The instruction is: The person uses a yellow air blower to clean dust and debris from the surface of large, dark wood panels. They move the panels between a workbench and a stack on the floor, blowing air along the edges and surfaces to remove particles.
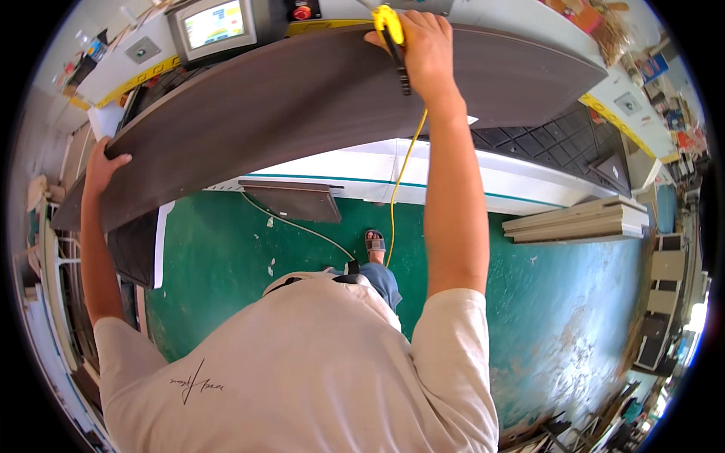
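A long dark brown panel (302, 113) stands tilted in front of me, spanning most of the machine's width. My left hand (102, 167) is closed on its left part, with the thumb over the edge and the other fingers mostly hidden. At the panel's upper edge, right of the middle, my right hand (424, 49) is closed around a yellow and black air blow gun (390, 30). The gun's black handle points down over the panel face. A yellow hose (408, 158) hangs beside my right forearm down to the floor.
Behind the panel is a white machine with a lit screen (214, 24) and a red button (302, 13). Black gridded beds (555, 143) show at the right. A smaller brown panel (294, 200) leans below, and stacked pale boards (578, 219) lie on the green floor (219, 249).
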`<state>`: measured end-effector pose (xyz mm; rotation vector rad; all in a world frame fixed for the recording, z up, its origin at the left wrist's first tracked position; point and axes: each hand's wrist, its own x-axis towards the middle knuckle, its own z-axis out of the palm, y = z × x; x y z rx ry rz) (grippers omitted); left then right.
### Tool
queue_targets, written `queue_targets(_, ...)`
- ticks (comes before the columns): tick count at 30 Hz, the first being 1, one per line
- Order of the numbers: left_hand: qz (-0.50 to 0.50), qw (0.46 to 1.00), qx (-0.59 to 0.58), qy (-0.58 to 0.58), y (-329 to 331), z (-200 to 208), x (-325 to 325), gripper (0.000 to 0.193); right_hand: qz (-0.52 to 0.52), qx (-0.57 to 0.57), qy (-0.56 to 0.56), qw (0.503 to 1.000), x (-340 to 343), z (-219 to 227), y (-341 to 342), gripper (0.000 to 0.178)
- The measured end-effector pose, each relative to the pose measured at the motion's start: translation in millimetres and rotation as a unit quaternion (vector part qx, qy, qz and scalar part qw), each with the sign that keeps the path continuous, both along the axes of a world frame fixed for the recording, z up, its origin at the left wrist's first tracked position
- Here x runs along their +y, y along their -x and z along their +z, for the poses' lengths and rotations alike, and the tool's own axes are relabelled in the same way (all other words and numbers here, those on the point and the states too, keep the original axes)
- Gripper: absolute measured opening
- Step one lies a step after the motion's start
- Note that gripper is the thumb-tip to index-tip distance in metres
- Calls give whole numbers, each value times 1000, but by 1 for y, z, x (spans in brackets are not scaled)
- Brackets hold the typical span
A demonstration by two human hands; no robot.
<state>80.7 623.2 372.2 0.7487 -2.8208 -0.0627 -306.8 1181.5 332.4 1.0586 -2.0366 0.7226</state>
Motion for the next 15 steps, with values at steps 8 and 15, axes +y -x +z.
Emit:
queue_targets(8,-42,913,271,303,-13,-59,19,72,26,25,83,996,6,-16,6,19)
queue_targets(15,472,390,413,-674,1,-256,58,73,62,-15,86,994,12,-17,16,20)
